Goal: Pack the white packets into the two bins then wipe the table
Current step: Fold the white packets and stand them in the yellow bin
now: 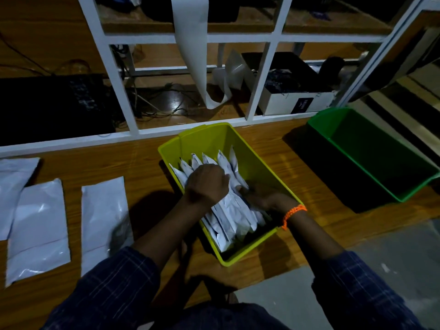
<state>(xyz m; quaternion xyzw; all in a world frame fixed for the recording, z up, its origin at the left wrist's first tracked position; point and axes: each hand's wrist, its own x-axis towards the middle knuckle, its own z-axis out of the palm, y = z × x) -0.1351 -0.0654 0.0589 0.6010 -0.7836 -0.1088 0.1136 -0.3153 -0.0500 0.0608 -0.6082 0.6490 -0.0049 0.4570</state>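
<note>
A yellow-green bin [240,141] stands on the wooden table in front of me, holding several white packets [234,216] stood on edge in a row. My left hand [206,184] rests on top of the packets with its fingers curled over them. Inside the bin, my right hand [263,195], with an orange band at the wrist, presses against the right side of the row. A dark green bin [371,167] stands to the right; no packets show in it. Three white packets lie flat on the table at the left, one of them [102,215] nearest my left arm.
A white frame partition [123,136] runs along the table's far edge, with a strip of white sheet [192,51] hanging over it. Behind it sit a white and black box [292,101] and cables. The table edge and grey floor [381,265] lie lower right.
</note>
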